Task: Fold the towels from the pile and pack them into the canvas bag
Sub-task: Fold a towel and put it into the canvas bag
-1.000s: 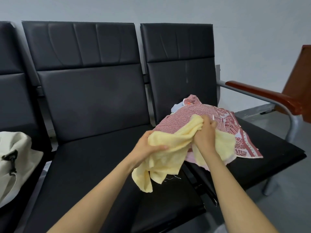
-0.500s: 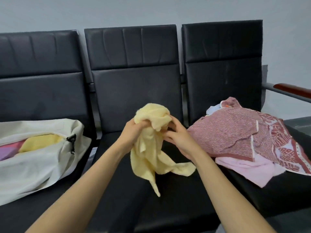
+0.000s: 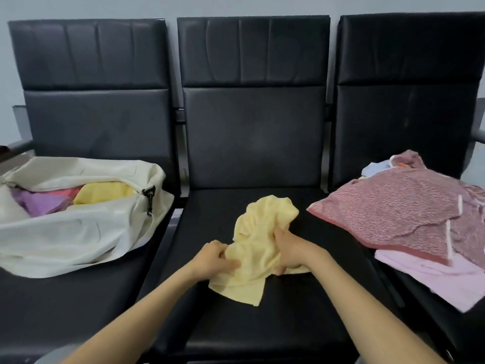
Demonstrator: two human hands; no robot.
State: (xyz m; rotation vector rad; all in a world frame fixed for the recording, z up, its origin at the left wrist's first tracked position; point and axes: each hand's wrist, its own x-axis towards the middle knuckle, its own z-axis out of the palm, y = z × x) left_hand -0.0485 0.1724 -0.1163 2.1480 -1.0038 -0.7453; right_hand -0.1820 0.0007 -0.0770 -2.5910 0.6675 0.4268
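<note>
A crumpled pale yellow towel [image 3: 258,240] lies bunched on the middle black seat [image 3: 262,324]. My left hand [image 3: 214,258] grips its left edge and my right hand [image 3: 291,249] grips its right side. On the right seat sits the towel pile [image 3: 409,214], with a red patterned cloth on top, a pink one below and a light blue one behind. On the left seat the cream canvas bag [image 3: 78,232] lies open, with yellow, purple and pink folded towels inside.
Three black padded chairs stand in a row against a grey wall. A metal armrest [image 3: 479,135] shows at the far right edge and another armrest [image 3: 15,149] at the far left. A black clip [image 3: 149,195] hangs on the bag's opening.
Both hands carried the yellow towel from the pile on the right seat to the middle seat and lowered it onto the cushion. The view swung left, bringing the whole bag into sight.
</note>
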